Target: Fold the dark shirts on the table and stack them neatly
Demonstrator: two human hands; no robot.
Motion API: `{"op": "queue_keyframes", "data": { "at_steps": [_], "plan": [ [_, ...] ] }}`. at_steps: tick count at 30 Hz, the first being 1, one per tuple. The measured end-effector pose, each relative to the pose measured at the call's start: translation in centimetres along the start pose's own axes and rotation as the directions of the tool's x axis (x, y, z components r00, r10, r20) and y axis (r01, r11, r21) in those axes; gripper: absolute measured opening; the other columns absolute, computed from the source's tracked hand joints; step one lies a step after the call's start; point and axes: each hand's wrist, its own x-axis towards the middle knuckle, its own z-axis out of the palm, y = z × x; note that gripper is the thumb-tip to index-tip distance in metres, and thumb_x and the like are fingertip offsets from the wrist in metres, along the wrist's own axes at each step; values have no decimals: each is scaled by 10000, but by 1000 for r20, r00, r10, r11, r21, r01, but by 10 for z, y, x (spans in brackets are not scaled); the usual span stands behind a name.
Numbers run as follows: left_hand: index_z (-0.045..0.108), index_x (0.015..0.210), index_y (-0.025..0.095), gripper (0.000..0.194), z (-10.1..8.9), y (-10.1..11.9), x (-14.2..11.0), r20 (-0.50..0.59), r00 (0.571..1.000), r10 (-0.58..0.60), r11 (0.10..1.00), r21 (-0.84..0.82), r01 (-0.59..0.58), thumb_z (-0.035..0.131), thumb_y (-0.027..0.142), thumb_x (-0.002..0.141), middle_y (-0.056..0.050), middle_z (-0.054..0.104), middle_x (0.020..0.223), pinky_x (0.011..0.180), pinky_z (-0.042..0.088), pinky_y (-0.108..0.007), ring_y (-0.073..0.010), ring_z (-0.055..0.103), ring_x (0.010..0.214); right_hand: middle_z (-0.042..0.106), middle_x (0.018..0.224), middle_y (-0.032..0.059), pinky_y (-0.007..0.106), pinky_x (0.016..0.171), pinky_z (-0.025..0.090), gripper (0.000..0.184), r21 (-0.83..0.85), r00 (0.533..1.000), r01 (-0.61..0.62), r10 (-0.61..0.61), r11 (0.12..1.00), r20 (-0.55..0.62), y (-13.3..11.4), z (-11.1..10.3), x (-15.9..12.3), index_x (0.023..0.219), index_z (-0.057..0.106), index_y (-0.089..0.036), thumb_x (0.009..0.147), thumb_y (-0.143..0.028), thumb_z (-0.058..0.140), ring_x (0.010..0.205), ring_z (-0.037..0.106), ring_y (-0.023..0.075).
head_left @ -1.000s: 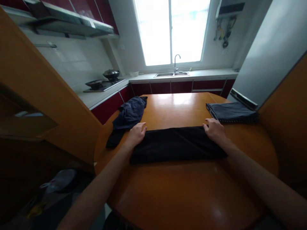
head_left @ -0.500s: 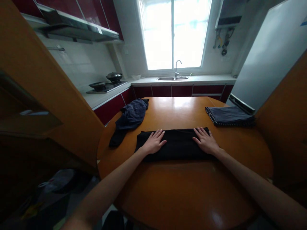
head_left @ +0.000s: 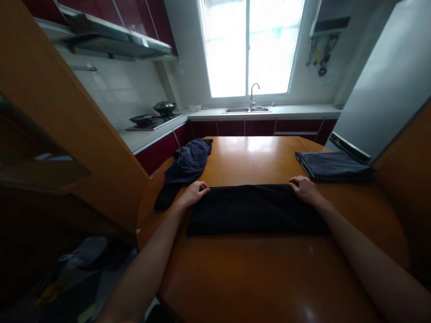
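A black garment, folded into a long flat strip, lies across the table; its kind cannot be told. My left hand pinches the far left corner, thumb and fingers closed on the cloth. At the far right corner, my right hand has its fingers curled over the edge and closed on it. Beyond my left hand lies a crumpled dark blue garment with a black end trailing toward me. Folded grey-blue jeans rest past my right hand.
The round wooden table fills the foreground. Behind it run a counter with a sink and a stove with pans. A fridge stands at the right, and a plastic bag is low at the left.
Both hands lay flat on the black garment half a second ago. They have since moved outward to its far corners and closed on the edge; the strip now looks wider.
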Motion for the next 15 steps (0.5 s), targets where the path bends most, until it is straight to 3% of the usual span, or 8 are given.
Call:
{"op": "queue_keyframes", "data": {
  "at_steps": [7, 15],
  "plan": [
    [689, 829, 206, 248, 0, -1, 2, 32, 997, 71, 997, -20, -70, 669, 453, 803, -72, 683, 950, 884, 472, -336, -239, 614, 938, 693, 994, 75, 346, 775, 396, 193, 42, 999, 51, -52, 998, 11, 15, 3, -1, 879, 724, -219, 892, -360, 594, 989, 606, 251],
    [630, 849, 225, 184, 6, 0, 6, -28, 999, -23, 1000, -4, 23, 560, 393, 877, -24, 675, 819, 757, 446, -285, -201, 610, 797, 720, 965, 93, 347, 825, 408, 204, 81, 998, -41, 45, 996, -50, 10, 5, -2, 921, 663, -203, 937, -330, 505, 932, 637, 247]
  ]
}}
